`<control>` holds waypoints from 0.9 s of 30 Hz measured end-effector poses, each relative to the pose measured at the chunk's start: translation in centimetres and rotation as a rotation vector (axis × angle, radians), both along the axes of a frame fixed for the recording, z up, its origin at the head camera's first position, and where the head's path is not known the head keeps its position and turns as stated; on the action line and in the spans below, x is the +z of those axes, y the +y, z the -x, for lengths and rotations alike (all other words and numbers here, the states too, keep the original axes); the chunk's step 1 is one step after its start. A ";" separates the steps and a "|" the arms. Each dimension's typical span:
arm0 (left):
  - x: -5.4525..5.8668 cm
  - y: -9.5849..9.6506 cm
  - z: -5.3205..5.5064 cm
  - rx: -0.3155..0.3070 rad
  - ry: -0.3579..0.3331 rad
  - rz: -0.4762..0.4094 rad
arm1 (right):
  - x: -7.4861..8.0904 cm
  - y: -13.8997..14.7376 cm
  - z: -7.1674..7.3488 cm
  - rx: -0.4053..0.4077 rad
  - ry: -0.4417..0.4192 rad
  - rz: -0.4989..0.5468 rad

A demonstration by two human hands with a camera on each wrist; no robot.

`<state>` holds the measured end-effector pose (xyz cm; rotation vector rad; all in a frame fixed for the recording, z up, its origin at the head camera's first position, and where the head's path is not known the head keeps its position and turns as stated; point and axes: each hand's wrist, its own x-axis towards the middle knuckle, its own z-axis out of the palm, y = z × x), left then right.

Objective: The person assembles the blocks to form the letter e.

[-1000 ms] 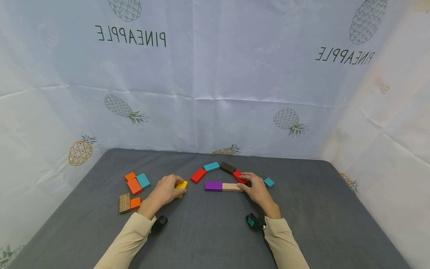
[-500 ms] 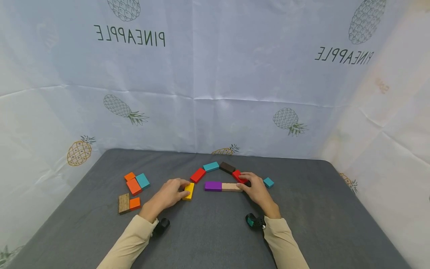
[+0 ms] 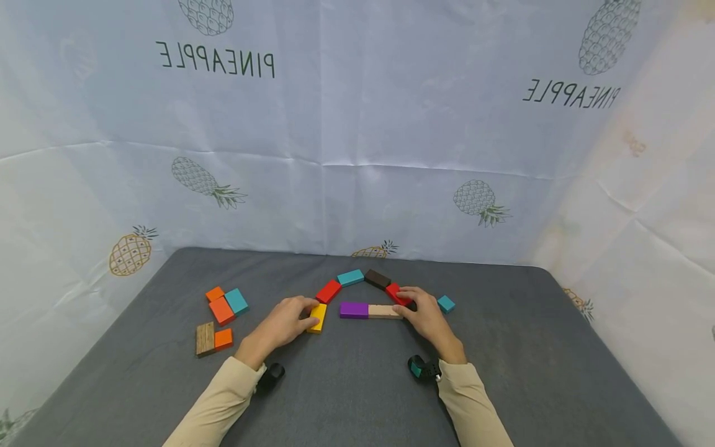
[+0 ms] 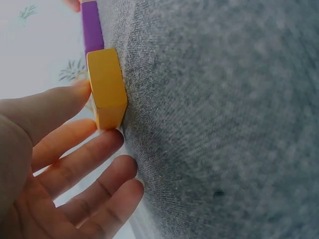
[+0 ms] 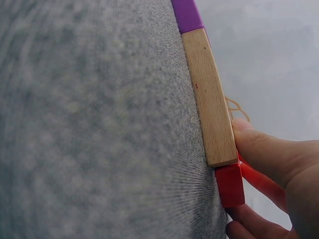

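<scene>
While the arch of blocks [image 3: 353,277] beyond the purple block [image 3: 354,310] looks mostly laid, the left hand [image 3: 283,318] pinches the yellow block [image 3: 318,318] just left of it; the right hand's [image 3: 424,311] bent fingers touch the red block [image 3: 393,291] right of it, grip unclear. Orange blocks [image 3: 221,311] well left of it seem unused.
</scene>
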<state>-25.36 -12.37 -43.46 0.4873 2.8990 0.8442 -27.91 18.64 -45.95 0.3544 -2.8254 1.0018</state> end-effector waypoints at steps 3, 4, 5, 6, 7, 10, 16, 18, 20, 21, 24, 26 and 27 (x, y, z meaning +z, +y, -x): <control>0.0 0.0 0.1 0.006 0.002 0.011 | 0.0 0.0 0.0 -0.001 -0.001 -0.001; 0.0 0.1 0.1 0.009 0.003 0.014 | -0.1 0.0 0.0 -0.001 0.000 -0.002; 0.0 0.1 0.1 0.011 0.005 0.018 | -0.1 0.0 0.0 -0.002 -0.001 -0.001; -0.1 0.1 0.1 0.015 0.006 0.020 | -0.1 0.0 0.0 -0.003 -0.002 0.001; -0.1 0.2 0.0 0.017 0.010 0.022 | 0.0 0.0 0.0 -0.003 -0.003 0.001; -0.1 0.3 0.1 0.024 0.016 0.018 | 0.0 0.0 0.0 -0.003 -0.006 0.001; -0.1 0.2 0.0 0.025 0.027 0.021 | 0.1 -0.1 0.0 -0.006 -0.016 -0.003; 0.0 0.2 0.0 0.024 0.029 0.023 | 0.2 -0.1 -0.1 -0.005 -0.016 -0.002; 0.0 0.1 0.1 0.024 0.029 0.024 | 0.2 -0.1 -0.1 -0.004 -0.017 0.000; 0.0 0.1 0.1 0.023 0.030 0.026 | 0.2 -0.1 -0.1 -0.003 -0.017 0.001; 0.0 0.1 0.2 0.018 0.030 0.032 | 0.2 -0.1 -0.1 -0.004 -0.017 0.002; -0.1 0.1 0.3 0.010 0.032 0.040 | 0.2 -0.1 -0.1 -0.005 -0.017 0.003; -0.1 0.0 0.3 0.006 0.032 0.042 | 0.2 -0.1 -0.1 -0.005 -0.017 0.003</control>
